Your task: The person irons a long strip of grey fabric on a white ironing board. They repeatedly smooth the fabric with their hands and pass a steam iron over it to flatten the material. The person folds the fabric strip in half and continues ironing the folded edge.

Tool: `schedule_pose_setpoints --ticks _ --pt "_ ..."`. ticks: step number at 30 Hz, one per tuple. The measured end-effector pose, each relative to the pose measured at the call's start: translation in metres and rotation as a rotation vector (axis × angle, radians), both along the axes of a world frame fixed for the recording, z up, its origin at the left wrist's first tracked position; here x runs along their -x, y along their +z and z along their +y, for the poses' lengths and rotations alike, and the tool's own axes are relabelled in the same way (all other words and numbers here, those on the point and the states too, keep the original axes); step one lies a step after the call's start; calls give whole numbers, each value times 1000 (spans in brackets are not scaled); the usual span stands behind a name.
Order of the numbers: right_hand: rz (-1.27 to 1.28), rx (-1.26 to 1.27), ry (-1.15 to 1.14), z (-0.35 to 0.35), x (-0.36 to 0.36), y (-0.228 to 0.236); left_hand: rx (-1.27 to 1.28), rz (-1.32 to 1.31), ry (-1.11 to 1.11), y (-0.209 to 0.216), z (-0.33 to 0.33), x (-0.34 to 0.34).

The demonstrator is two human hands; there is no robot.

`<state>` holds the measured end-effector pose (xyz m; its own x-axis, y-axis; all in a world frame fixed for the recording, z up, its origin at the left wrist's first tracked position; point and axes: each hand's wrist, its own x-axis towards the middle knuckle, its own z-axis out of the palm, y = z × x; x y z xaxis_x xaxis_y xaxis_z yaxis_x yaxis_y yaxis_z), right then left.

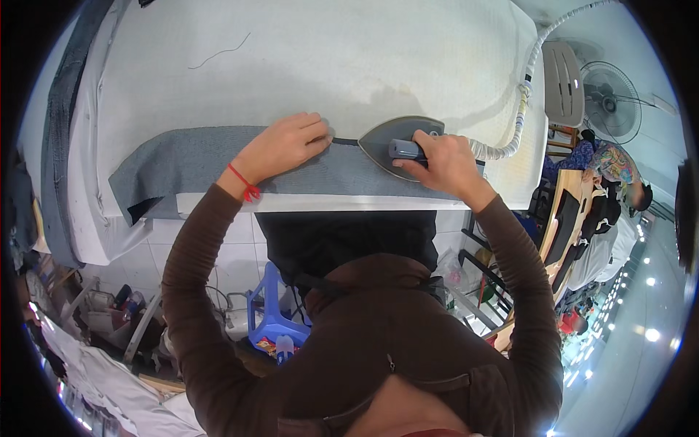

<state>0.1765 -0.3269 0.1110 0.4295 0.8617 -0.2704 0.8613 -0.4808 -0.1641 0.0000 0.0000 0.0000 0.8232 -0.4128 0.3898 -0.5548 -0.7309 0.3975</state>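
A long piece of grey denim-like fabric (196,160) lies along the near edge of the white padded ironing table (306,58). My right hand (450,164) is wrapped round the dark handle of an iron (378,140), whose pointed end faces left. The iron rests on the fabric's far edge, at a narrow dark strip. Left of the iron's tip, my left hand (291,146) has its fingers curled and pressed together at that same edge, pinching the fabric. The fabric's left end spreads wider and hangs slightly over the table's front.
A white-wrapped hose (523,109) runs from the iron up the table's right side. A loose thread (222,51) lies on the cover. More grey fabric (65,138) hangs at the left. Below is a blue plastic stool (269,313); a fan (611,100) and another person (615,164) are at right.
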Motion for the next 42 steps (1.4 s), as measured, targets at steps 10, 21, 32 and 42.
schedule_pose_setpoints --ticks 10,21,32,42 --pt "-9 -30 28 20 3 -4 114 -28 103 -2 -1 5" --pt "-57 -149 -213 -130 -87 -11 92 -53 130 0 -8 12" --pt "-758 -674 -489 -140 -186 -17 7 -97 182 12 -18 4" --pt "251 -586 -1366 -221 -36 -91 95 210 512 36 -58 11"
